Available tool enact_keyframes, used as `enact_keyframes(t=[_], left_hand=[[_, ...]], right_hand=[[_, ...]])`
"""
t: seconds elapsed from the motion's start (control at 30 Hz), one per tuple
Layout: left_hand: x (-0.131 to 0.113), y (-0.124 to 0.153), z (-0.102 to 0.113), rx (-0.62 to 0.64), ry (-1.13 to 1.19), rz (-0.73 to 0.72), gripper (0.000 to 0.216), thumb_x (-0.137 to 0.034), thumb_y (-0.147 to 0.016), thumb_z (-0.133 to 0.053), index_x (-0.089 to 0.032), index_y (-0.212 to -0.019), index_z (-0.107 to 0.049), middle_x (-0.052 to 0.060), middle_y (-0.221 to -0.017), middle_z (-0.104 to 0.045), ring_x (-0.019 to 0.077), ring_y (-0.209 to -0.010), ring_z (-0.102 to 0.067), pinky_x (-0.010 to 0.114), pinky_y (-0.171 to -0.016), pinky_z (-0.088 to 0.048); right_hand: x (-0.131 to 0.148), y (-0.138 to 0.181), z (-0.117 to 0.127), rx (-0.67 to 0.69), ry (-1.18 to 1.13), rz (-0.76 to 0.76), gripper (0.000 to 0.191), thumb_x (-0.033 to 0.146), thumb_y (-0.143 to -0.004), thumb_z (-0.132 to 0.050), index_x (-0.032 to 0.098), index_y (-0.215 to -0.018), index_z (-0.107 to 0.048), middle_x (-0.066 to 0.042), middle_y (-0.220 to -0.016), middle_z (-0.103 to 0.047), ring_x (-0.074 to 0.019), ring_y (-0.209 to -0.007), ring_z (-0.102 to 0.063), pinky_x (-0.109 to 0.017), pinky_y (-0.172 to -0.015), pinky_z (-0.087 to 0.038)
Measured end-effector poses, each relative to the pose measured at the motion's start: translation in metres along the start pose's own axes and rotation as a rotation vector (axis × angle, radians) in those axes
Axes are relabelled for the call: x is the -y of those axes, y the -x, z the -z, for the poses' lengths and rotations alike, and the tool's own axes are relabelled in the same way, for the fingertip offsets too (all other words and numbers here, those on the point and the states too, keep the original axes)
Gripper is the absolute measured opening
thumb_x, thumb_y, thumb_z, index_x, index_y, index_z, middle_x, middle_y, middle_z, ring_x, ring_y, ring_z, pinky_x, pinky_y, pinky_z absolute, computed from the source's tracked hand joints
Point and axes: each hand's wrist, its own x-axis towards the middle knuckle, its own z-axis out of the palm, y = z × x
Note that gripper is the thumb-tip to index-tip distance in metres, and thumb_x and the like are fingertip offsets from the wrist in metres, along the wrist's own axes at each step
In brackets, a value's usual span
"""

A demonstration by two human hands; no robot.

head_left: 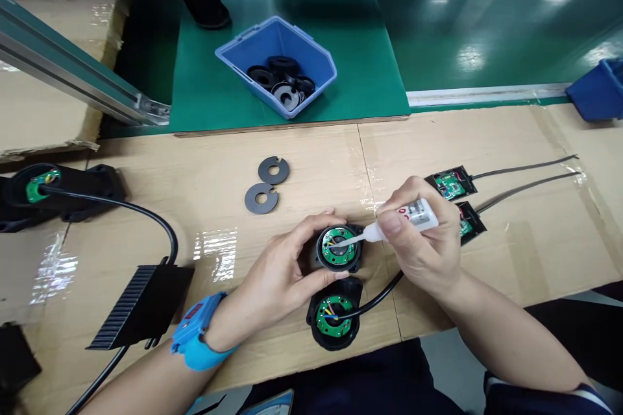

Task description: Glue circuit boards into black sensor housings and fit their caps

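My left hand [280,272] curls round a black round housing [339,248] with a green circuit board inside, fingers and thumb gripping its left side. My right hand [421,243] grips a small white glue bottle [413,217], and the bottle's nozzle tip rests over the board in that housing. A second black housing [335,315] with a green board and coloured wires lies just below, cable running off to the right. A blue wrist strap [199,332] sits on my left wrist.
Two flat black slotted discs [267,185] lie on the cardboard above my hands. A blue bin [277,65] of black rings stands on the green mat behind. Two small open black boxes with boards [455,183] lie right. A black finned unit [141,305] and another housing [48,188] lie left.
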Motion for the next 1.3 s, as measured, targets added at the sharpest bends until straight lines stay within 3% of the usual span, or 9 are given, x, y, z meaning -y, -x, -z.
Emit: enact_keyframes(t=[0.27, 0.53, 0.73, 0.83, 0.93, 1.03, 1.13, 1.23, 1.3], left_hand=[[-0.001, 0.000, -0.001, 0.010, 0.050, 0.046, 0.055, -0.030, -0.089, -0.075, -0.033, -0.137, -0.050, 0.002, -0.142, -0.057, 0.0221, -0.136, -0.054, 0.031, -0.102, -0.057], [0.002, 0.003, -0.002, 0.031, 0.137, 0.132, 0.056, -0.030, -0.089, -0.075, -0.035, -0.138, -0.049, 0.002, -0.143, -0.056, 0.0217, -0.131, -0.058, 0.035, -0.109, -0.054], [0.005, 0.005, -0.002, 0.038, 0.155, 0.156, 0.059, -0.031, -0.087, -0.077, -0.034, -0.139, -0.049, 0.003, -0.139, -0.058, 0.0221, -0.123, -0.062, 0.032, -0.099, -0.058], [0.006, 0.004, -0.003, 0.046, 0.147, 0.163, 0.058, -0.033, -0.088, -0.076, -0.036, -0.139, -0.048, 0.001, -0.137, -0.060, 0.0189, -0.118, -0.065, 0.028, -0.095, -0.059], [0.003, 0.002, -0.002, 0.044, 0.037, 0.085, 0.055, -0.034, -0.091, -0.073, -0.034, -0.140, -0.047, 0.000, -0.138, -0.059, 0.0170, -0.127, -0.060, 0.028, -0.106, -0.052], [-0.002, 0.001, 0.008, 0.060, -0.103, 0.012, 0.064, -0.045, -0.090, -0.073, -0.032, -0.146, -0.043, 0.001, -0.147, -0.054, 0.0180, -0.134, -0.054, 0.030, -0.111, -0.049], [-0.003, 0.003, 0.030, -0.160, -0.356, -0.014, 0.054, -0.052, -0.093, -0.067, -0.025, -0.136, -0.051, 0.005, -0.132, -0.060, 0.0199, -0.119, -0.062, 0.031, -0.093, -0.057], [0.003, 0.008, 0.053, -0.459, -0.685, 0.019, 0.039, -0.054, -0.099, -0.056, -0.017, -0.111, -0.056, 0.008, -0.110, -0.062, 0.0249, -0.101, -0.064, 0.041, -0.084, -0.056], [0.012, 0.008, 0.062, -0.479, -0.788, 0.097, 0.049, -0.062, -0.097, -0.053, -0.016, -0.113, -0.054, 0.010, -0.113, -0.063, 0.0299, -0.102, -0.064, 0.046, -0.083, -0.056]], right_hand=[[0.002, -0.002, -0.003, 0.054, -0.018, 0.056, 0.023, 0.022, -0.089, -0.072, 0.017, -0.076, -0.054, 0.005, -0.065, -0.052, -0.0034, -0.054, -0.046, -0.018, -0.049, -0.036], [0.000, -0.001, -0.003, 0.039, -0.040, 0.027, 0.022, 0.019, -0.088, -0.072, 0.017, -0.075, -0.053, 0.006, -0.064, -0.050, -0.0026, -0.054, -0.043, -0.018, -0.049, -0.034], [-0.002, 0.000, -0.004, -0.008, -0.005, 0.023, 0.022, 0.019, -0.089, -0.071, 0.016, -0.076, -0.054, 0.005, -0.067, -0.052, -0.0030, -0.058, -0.045, -0.017, -0.052, -0.036], [-0.003, 0.000, -0.004, -0.022, -0.003, 0.005, 0.025, 0.023, -0.089, -0.072, 0.016, -0.075, -0.053, 0.004, -0.066, -0.051, -0.0039, -0.058, -0.045, -0.018, -0.052, -0.037], [-0.005, -0.002, -0.001, -0.055, -0.055, -0.036, 0.029, 0.032, -0.091, -0.073, 0.017, -0.075, -0.053, 0.004, -0.065, -0.051, -0.0050, -0.055, -0.045, -0.020, -0.051, -0.038], [-0.007, -0.008, 0.007, -0.196, -0.196, -0.121, 0.037, 0.044, -0.093, -0.070, 0.017, -0.074, -0.054, 0.002, -0.064, -0.051, -0.0055, -0.051, -0.044, -0.021, -0.048, -0.037], [-0.006, -0.018, 0.019, -0.382, -0.312, -0.221, 0.048, 0.060, -0.084, -0.074, 0.016, -0.074, -0.057, 0.003, -0.062, -0.047, -0.0048, -0.049, -0.038, -0.020, -0.043, -0.032], [-0.005, -0.030, 0.030, -0.449, -0.346, -0.281, 0.046, 0.059, -0.077, -0.079, 0.017, -0.090, -0.067, 0.001, -0.067, -0.054, -0.0067, -0.056, -0.048, -0.020, -0.049, -0.040], [-0.008, -0.043, 0.034, -0.416, -0.314, -0.313, 0.044, 0.052, -0.076, -0.082, 0.018, -0.103, -0.070, -0.002, -0.081, -0.064, -0.0089, -0.071, -0.059, -0.021, -0.063, -0.049]])
